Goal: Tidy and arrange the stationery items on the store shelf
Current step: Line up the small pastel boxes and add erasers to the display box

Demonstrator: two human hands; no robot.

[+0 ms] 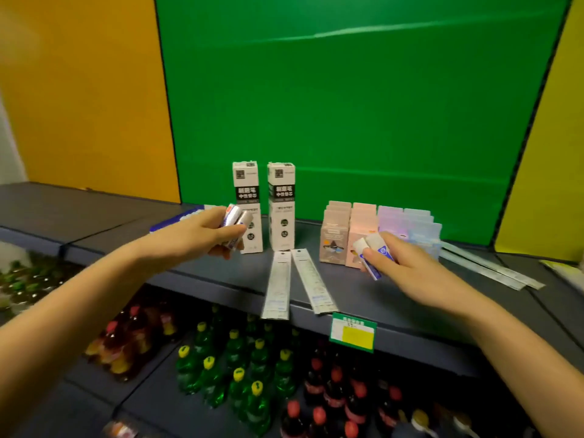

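My left hand (202, 235) holds small wrapped erasers (235, 218) above the grey shelf (395, 298), just left of two tall white refill boxes (279, 207) that stand upright. My right hand (404, 263) grips two white erasers with blue sleeves (373, 248) in front of rows of small pink and pale purple packs (363, 229). Two long packaged rulers (294, 284) lie side by side on the shelf between my hands, their near ends over the front edge.
More packaged rulers (493, 270) lie at the right of the shelf. A blue tray (172, 221) sits behind my left hand. A green and yellow price tag (352, 335) hangs on the shelf edge. Below stand several green and red-capped drink bottles (252, 374).
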